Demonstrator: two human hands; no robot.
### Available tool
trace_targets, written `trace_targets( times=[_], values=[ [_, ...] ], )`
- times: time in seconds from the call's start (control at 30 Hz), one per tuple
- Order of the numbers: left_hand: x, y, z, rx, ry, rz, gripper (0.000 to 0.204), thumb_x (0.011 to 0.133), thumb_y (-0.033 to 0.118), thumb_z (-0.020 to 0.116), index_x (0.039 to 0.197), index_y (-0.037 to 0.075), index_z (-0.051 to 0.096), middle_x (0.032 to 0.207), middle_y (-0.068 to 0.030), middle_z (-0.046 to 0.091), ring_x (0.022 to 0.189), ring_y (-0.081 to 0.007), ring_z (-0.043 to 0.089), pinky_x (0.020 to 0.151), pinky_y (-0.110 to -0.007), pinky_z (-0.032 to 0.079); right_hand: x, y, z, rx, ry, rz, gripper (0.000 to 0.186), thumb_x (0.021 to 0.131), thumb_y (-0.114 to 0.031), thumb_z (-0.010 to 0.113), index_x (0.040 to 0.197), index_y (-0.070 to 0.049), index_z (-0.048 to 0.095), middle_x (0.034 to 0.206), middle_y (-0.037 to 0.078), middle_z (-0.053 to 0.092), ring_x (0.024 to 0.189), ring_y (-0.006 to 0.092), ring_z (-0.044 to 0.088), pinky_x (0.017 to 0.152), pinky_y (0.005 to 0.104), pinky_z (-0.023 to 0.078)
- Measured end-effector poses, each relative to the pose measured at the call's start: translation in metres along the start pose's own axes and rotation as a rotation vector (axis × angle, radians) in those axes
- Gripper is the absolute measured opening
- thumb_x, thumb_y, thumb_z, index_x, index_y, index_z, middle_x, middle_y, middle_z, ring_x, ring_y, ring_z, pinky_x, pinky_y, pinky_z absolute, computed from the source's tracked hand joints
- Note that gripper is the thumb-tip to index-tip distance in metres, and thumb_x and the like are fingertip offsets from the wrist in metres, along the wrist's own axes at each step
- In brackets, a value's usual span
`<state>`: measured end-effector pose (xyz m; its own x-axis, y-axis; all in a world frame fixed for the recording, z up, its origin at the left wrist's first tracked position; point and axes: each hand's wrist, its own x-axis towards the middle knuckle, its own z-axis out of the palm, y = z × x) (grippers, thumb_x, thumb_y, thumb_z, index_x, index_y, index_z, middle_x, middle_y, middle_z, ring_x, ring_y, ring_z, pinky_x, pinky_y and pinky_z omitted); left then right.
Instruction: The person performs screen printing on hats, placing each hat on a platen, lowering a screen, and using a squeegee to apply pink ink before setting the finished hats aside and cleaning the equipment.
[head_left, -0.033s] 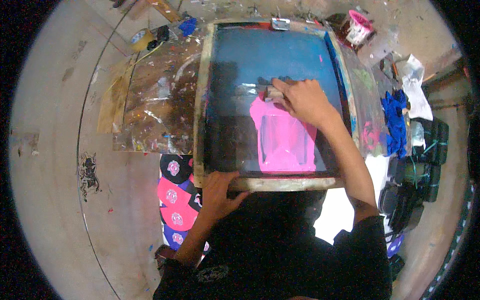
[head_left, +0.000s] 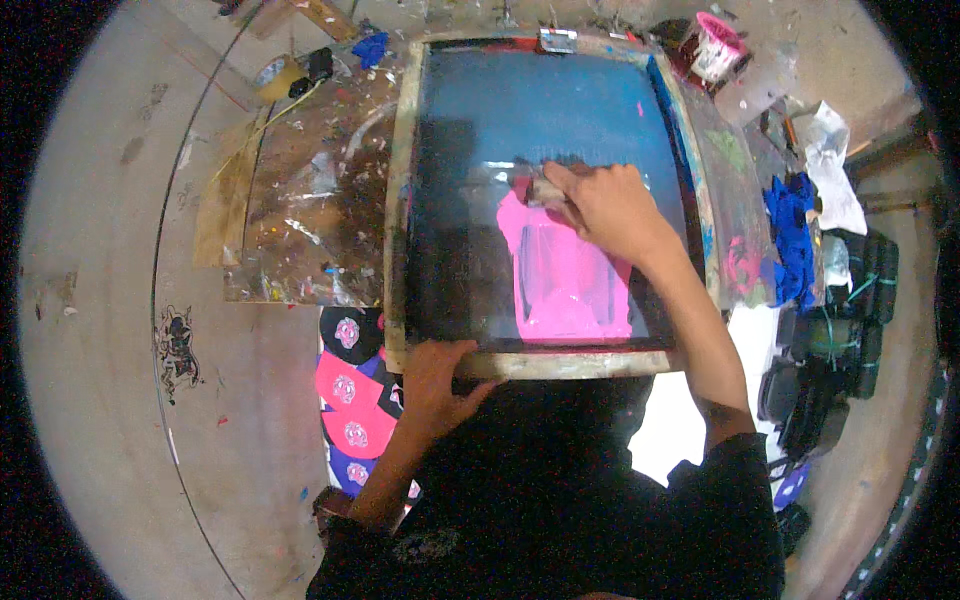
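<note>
A screen-printing frame (head_left: 397,200) with a blue mesh (head_left: 540,100) lies on the stained board. Thick pink ink (head_left: 570,300) covers a rectangular patch on the mesh. My right hand (head_left: 610,210) grips a squeegee (head_left: 543,195) at the upper end of the pink ink, fingers closed round its pale handle; its blade is mostly hidden. My left hand (head_left: 435,385) holds the near left corner of the frame, fingers over the rail and thumb lower. A metal clamp (head_left: 557,40) sits on the far rail.
Pink, black and purple printed pieces (head_left: 355,430) lie below left. The paint-stained board (head_left: 310,200) carries tape (head_left: 275,78) and a blue rag (head_left: 370,50). Right are a pink-rimmed bucket (head_left: 715,55), blue cloth (head_left: 792,240), white rag (head_left: 830,170) and dark bundles (head_left: 865,300).
The whole view has shifted very slightly. My right hand looks a touch further right on the mesh, still on the squeegee. My left hand stays on the frame.
</note>
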<state>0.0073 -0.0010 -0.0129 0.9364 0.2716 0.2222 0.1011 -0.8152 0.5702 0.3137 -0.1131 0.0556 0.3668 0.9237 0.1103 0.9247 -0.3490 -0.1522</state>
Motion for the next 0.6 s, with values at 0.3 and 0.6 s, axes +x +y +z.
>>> trace_targets(
  times=[0.3,0.6],
  values=[
    [0.008,0.005,-0.003,-0.009,0.026,0.031,0.06,0.061,0.023,0.088,0.11,0.007,0.059,0.095,-0.0128,0.063,0.087,-0.0334,0.058,0.077,-0.044,0.045,-0.077,-0.064,0.002,-0.029,0.179,0.02,0.026,0.078,-0.016,0.069,0.1,-0.013,0.057,0.077,0.007,0.059,0.067,0.0253,0.065,0.053,0.0387,0.051],
    [0.009,0.005,-0.003,-0.005,0.102,0.1,0.062,0.061,0.024,0.088,0.113,0.006,0.059,0.095,-0.013,0.062,0.087,-0.0327,0.058,0.077,-0.043,0.045,-0.106,-0.086,0.001,0.009,0.137,0.048,0.027,0.074,-0.013,0.069,0.099,-0.013,0.058,0.077,0.005,0.059,0.073,0.0237,0.065,0.056,0.038,0.052]
  ],
)
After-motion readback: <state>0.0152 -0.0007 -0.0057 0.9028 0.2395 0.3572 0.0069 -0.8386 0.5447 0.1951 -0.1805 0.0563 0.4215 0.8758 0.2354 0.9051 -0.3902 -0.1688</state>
